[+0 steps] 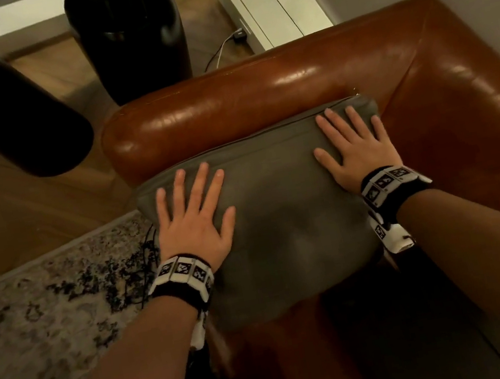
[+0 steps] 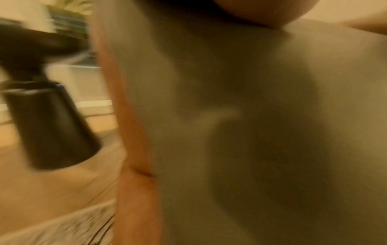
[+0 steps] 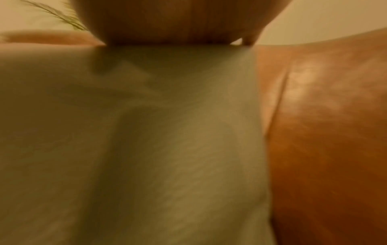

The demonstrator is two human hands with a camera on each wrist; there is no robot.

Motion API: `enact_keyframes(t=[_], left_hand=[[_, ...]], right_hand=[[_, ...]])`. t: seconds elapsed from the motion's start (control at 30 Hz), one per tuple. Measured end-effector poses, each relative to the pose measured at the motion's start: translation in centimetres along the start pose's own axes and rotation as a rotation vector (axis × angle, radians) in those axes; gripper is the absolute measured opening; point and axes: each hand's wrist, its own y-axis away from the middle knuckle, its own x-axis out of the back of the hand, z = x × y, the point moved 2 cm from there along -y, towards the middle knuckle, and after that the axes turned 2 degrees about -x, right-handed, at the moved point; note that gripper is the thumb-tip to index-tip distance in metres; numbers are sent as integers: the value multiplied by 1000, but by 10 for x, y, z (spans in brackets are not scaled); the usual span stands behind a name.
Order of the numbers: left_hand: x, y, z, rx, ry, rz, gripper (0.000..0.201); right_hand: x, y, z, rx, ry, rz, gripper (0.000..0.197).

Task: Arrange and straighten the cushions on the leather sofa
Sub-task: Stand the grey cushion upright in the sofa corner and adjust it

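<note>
I see a grey cushion (image 1: 280, 217) propped in the corner of the brown leather sofa (image 1: 420, 65), its top edge leaning against the armrest (image 1: 211, 109). My left hand (image 1: 196, 222) lies flat on the cushion's left half, fingers straight and spread, gripping nothing. My right hand (image 1: 355, 150) lies flat on the upper right part, fingers also spread, near the cushion's top corner. Both wrist views are blurred; they show only grey fabric with leather beside it. Past the armrest, two tall black vases (image 1: 127, 33) stand on the wooden floor (image 1: 12, 211), and a speckled rug (image 1: 47, 318) lies at left.
</note>
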Motion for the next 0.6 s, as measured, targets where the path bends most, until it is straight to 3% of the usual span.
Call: enact_keyframes(t=[0.13, 0.23, 0.27, 0.3, 0.37, 0.43, 0.47, 0.6], left_hand=[[10, 5, -36, 97, -48, -15, 63], [19, 6, -47, 336, -13, -12, 62], [23, 6, -39, 350, -8, 4, 62], [28, 4, -26, 310, -4, 28, 63], [31, -2, 9, 112, 20, 44, 65], [25, -12, 36, -89, 16, -8, 62], [22, -18, 40, -133, 15, -52, 60], [11, -29, 9, -199, -58, -94, 59]], right_hand=[[4, -1, 6, -28, -49, -45, 69], [11, 4, 1, -65, -12, -40, 70], [15, 10, -7, -72, 0, -7, 69], [18, 16, -20, -37, -5, 37, 68], [20, 33, -64, 178, -57, 79, 65], [6, 47, -105, 395, -30, 3, 63], [-2, 47, -113, 433, 1, -62, 62], [-7, 16, -63, 303, 17, -62, 62]])
